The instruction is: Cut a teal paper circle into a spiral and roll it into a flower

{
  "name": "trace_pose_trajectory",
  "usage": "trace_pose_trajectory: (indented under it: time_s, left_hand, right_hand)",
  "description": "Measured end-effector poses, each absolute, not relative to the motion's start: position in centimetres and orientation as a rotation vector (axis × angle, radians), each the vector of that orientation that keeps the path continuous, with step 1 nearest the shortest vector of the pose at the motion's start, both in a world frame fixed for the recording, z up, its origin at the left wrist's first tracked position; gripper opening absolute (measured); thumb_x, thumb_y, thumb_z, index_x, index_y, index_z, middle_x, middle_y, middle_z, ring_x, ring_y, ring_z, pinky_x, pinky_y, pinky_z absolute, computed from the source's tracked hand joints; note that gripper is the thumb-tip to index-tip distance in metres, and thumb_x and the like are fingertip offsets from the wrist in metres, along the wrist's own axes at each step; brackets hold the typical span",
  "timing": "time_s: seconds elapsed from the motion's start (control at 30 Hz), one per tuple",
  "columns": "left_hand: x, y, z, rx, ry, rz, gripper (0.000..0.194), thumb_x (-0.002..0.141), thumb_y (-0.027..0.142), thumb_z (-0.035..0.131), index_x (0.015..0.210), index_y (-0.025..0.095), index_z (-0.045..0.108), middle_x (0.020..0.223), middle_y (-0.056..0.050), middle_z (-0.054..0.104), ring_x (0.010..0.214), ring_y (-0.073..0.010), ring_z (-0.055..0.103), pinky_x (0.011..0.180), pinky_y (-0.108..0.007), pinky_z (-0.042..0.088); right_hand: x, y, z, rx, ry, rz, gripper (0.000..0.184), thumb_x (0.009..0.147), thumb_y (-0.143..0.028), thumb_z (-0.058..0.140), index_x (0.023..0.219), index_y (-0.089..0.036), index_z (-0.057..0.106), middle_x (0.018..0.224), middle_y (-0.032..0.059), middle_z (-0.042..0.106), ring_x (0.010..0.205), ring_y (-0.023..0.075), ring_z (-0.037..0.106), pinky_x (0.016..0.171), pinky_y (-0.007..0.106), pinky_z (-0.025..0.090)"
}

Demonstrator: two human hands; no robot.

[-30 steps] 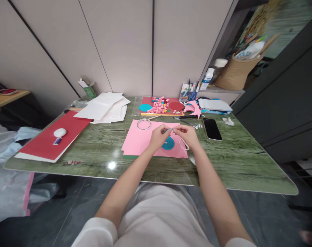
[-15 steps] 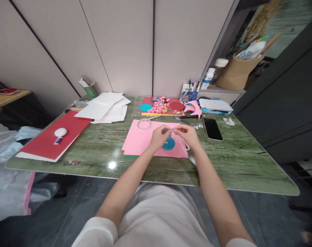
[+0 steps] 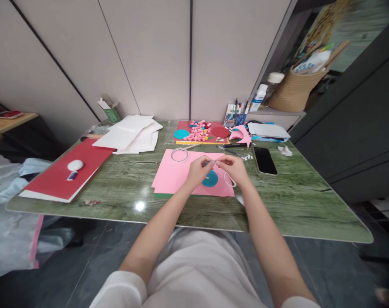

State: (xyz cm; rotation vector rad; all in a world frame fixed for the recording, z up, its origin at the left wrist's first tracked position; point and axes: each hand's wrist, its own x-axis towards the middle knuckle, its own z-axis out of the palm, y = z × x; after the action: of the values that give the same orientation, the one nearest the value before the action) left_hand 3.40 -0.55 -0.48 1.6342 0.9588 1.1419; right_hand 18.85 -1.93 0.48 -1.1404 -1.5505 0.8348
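Observation:
My left hand (image 3: 197,170) and my right hand (image 3: 233,168) meet above a pink paper sheet (image 3: 175,174) on the green table (image 3: 123,184). Both pinch the ends of a thin blue strip (image 3: 212,161) held between them. Under the hands lies a blue paper disc (image 3: 210,179). A white tape ring (image 3: 228,181) rests by my right wrist and another tape ring (image 3: 179,154) lies on the far corner of the pink sheet.
A black phone (image 3: 264,161) lies to the right. At the back are pink paper balls (image 3: 199,131) on red card, pens (image 3: 237,111) and white sheets (image 3: 133,133). A red board (image 3: 57,175) with a white oval object (image 3: 75,165) sits left.

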Motion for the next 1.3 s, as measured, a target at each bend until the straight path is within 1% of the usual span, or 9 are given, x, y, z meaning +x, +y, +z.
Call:
trace_pose_trajectory:
  time_s: [0.43, 0.7, 0.97, 1.3]
  left_hand:
    - [3.41, -0.38, -0.85, 1.632, 0.96, 1.135, 0.02, 0.074, 0.034, 0.052, 0.076, 0.015, 0.056, 0.064, -0.001, 0.059, 0.057, -0.0092, 0.054, 0.054, -0.021, 0.042]
    - [3.6, -0.21, -0.94, 1.595, 0.979, 1.185, 0.017, 0.072, 0.03, 0.054, 0.076, 0.015, 0.057, 0.066, -0.002, 0.06, 0.06, -0.0098, 0.055, 0.057, -0.022, 0.043]
    - [3.55, -0.47, -0.7, 1.598, 0.978, 1.177, 0.015, 0.072, 0.029, 0.054, 0.075, 0.015, 0.057, 0.066, -0.001, 0.06, 0.059, -0.0093, 0.054, 0.056, -0.021, 0.043]
    - [3.49, -0.41, -0.58, 1.617, 0.994, 1.166, 0.016, 0.073, 0.03, 0.052, 0.074, 0.015, 0.057, 0.065, -0.001, 0.059, 0.058, -0.0095, 0.054, 0.055, -0.021, 0.042]
  right_hand:
    - [18.88, -1.85, 0.47, -1.141, -1.531, 0.821, 0.012, 0.067, -0.027, 0.062, 0.071, -0.015, 0.064, 0.066, 0.0025, 0.062, 0.063, 0.0136, 0.054, 0.062, 0.026, 0.043]
    - [18.9, -1.88, 0.44, -1.167, -1.506, 0.806, 0.016, 0.067, -0.031, 0.061, 0.072, -0.016, 0.064, 0.068, 0.0031, 0.063, 0.064, 0.0143, 0.055, 0.062, 0.027, 0.044]
    - [18.87, -1.85, 0.51, -1.161, -1.478, 0.834, 0.014, 0.066, -0.027, 0.061, 0.072, -0.016, 0.065, 0.066, 0.0023, 0.063, 0.062, 0.0133, 0.055, 0.061, 0.026, 0.044]
    - [19.07, -1.73, 0.22, -1.16, -1.456, 0.839, 0.015, 0.066, -0.027, 0.06, 0.075, -0.016, 0.066, 0.067, 0.0027, 0.064, 0.063, 0.0146, 0.057, 0.062, 0.027, 0.045]
